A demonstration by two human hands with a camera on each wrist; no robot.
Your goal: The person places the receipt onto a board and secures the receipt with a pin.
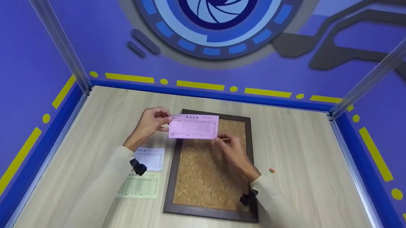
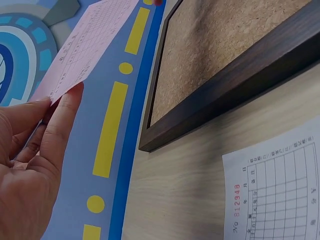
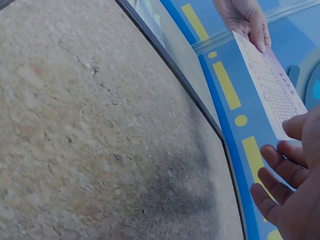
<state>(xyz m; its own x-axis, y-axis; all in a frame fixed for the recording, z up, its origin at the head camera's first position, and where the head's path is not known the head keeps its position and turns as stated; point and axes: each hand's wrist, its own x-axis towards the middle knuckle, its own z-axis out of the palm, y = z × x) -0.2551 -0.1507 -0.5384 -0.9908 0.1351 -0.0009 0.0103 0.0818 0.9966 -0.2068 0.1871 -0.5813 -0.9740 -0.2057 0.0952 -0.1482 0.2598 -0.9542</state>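
Observation:
A pink printed form slip [image 1: 194,127] is held up over the top part of a corkboard [image 1: 209,175] with a dark wooden frame. My left hand [image 1: 151,121] pinches the slip at its left edge, thumb in front and fingers behind, as the left wrist view also shows. At the slip's lower right corner, my right hand [image 1: 234,150] pinches it between thumb and index finger. The other fingers of that hand are spread and loosely bent in the right wrist view. Below my left hand, a white form slip [image 1: 151,158] lies on the table beside the frame.
A green form slip [image 1: 141,185] lies just nearer than the white one, partly covered by my left sleeve. Right of the corkboard sits a small cluster of red, green and orange bits [image 1: 272,170]. Blue panels [image 1: 206,71] with yellow marks wall the table [image 1: 294,134] at the back and sides.

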